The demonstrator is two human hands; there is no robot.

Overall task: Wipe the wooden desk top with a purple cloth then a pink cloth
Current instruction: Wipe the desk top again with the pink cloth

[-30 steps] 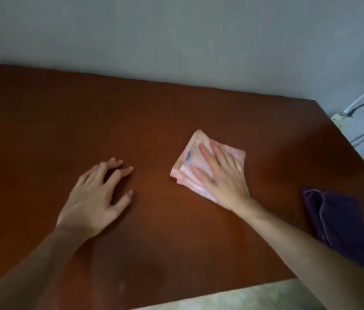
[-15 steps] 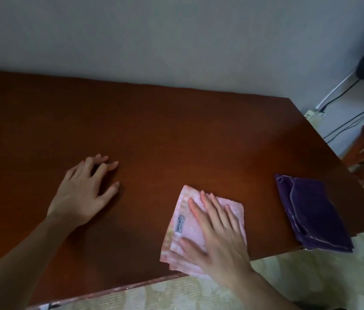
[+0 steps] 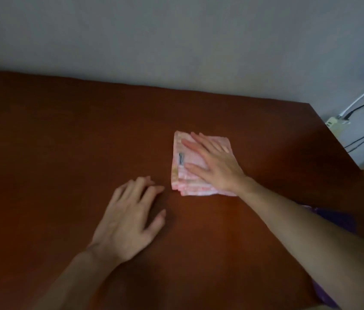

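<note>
A folded pink cloth (image 3: 182,175) lies on the dark wooden desk top (image 3: 64,142), right of centre. My right hand (image 3: 214,163) presses flat on it with straight, spread fingers. My left hand (image 3: 129,220) rests palm down on the bare wood just left of and nearer than the cloth, fingers slightly bent, holding nothing. The purple cloth (image 3: 337,222) lies near the desk's right front corner, mostly hidden under my right forearm.
A grey wall (image 3: 176,41) runs along the desk's far edge. Beyond the right edge, a white power strip (image 3: 335,121) with black and white cables sits on the floor. The desk's right edge slants toward me.
My right hand has pushed the pink cloth from the desk's near edge away toward the middle. The left hand stays flat on the wood. The view has shifted, and my forearm now covers the purple cloth.
</note>
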